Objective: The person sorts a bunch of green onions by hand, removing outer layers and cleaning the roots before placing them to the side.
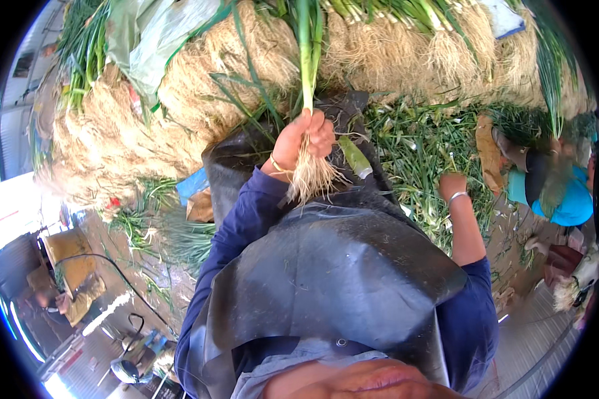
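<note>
My left hand [304,141] is closed round the lower stem of a spring onion [306,73] in front of my apron. Its pale, stringy roots [312,176] hang out below the fist, and its green leaves point away from me. My right hand [453,187] is off to the right, low over a heap of green trimmings [422,149]. The fingers there look curled, and what they hold, if anything, I cannot make out. Between the two hands a pale green strip of leaf or peel [355,157] lies against my dark apron [339,259].
A long bank of spring onions with matted roots [146,143] spans the far side. A translucent plastic sheet [156,43] lies over its left part. At the right, another person in turquoise [571,193] is close by. More green onions [186,236] lie on the ground at left.
</note>
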Demonstrator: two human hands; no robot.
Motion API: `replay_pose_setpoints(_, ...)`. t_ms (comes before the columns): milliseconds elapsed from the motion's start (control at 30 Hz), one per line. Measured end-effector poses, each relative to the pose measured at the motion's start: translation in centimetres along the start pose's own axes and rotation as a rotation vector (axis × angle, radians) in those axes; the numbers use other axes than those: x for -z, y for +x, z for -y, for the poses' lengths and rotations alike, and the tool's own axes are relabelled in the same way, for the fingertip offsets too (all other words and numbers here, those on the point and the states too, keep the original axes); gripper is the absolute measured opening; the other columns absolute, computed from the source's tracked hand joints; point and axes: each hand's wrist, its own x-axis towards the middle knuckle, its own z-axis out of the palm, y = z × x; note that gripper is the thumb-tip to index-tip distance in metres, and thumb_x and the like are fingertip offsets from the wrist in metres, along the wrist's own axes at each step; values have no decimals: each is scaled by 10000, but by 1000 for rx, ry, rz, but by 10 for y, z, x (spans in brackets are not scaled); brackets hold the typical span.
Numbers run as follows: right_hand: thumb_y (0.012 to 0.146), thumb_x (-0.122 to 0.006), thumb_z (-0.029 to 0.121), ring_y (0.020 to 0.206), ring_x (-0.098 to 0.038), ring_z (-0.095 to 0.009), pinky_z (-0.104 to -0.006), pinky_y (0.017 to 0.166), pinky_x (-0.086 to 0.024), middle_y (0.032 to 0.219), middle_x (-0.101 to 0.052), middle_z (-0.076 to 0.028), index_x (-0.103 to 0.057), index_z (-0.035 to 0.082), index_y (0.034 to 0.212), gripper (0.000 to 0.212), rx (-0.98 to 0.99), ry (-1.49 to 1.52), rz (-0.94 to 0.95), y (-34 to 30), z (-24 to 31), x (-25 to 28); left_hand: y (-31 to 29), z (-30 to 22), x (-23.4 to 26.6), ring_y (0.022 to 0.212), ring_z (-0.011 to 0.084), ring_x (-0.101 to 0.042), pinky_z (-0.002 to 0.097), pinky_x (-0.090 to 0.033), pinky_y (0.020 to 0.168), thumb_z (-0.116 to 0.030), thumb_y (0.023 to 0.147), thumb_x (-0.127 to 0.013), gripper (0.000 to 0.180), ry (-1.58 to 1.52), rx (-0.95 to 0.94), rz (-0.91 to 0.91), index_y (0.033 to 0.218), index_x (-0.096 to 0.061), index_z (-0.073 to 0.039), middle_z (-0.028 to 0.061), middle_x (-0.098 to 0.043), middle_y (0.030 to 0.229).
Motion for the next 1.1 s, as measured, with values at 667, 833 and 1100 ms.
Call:
replay_pose_setpoints(667, 856, -497, 75, 666, -584, -170, -309, 618, -491, 812, -602, -110, -525, -45, 1038, 220, 537, 2253, -115, 31, 161, 226, 37, 37, 14, 709, 132, -594, 231, -489, 599, 79, 781, -593, 358, 160, -21, -528, 1112, -520, -39, 15, -568, 864)
replay_pose_setpoints(833, 880, -515, 274, 685, -646, -315, -432, 652, -506, 749, -632, -209, -517, -26, 924, 304, 144, 843, -753, 40, 143, 252, 32, 49, 8, 700, 98, -562, 217, -468, 610, 48, 738, -660, 251, 520, -22, -708, 898, -492, -45, -8, -532, 767)
replay_pose_setpoints(1100, 873, -484, 283, 530, -621, -316, -405, 520, -512, 581, -615, -136, -563, 16, 776, 295, 166, 453, -860, 18, 144, 242, 27, 66, 6, 665, 138, -594, 263, -484, 588, 23, 751, -680, 281, 754, -169, -707, 959, -501, -36, 56, -600, 804)
